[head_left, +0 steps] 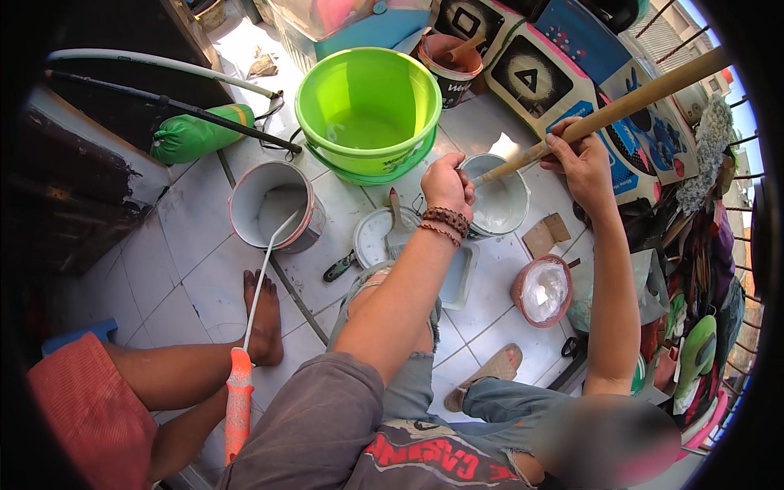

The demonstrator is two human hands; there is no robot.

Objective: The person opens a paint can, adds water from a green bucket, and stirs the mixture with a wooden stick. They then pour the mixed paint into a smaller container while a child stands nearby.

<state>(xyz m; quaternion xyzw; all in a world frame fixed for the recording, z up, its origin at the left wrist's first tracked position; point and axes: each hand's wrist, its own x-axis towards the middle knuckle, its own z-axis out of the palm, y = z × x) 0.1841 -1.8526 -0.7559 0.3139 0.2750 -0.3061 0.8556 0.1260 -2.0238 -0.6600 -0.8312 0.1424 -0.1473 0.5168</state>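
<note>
My right hand (581,159) grips a long wooden pole (633,102), which slants down leftward into a white bucket (502,204) with pale wet paint or paste on its inside. My left hand (447,186), with brown bracelets at the wrist, is closed at the left rim of that bucket. The pole's thin lower end reaches close to its fingers; what they hold is hidden. Just below lie a round white lid (377,237) and a paintbrush (398,216). Left of them, a paint roller with an orange handle (238,400) leans in a second white bucket (263,196).
A bright green tub (367,106) stands behind the buckets. A reddish bowl of white paste (545,291) sits on the tiles at right. Another person's bare foot (265,318) rests at left. Boxes (535,73), hanging clothes and a barred fence line the right side.
</note>
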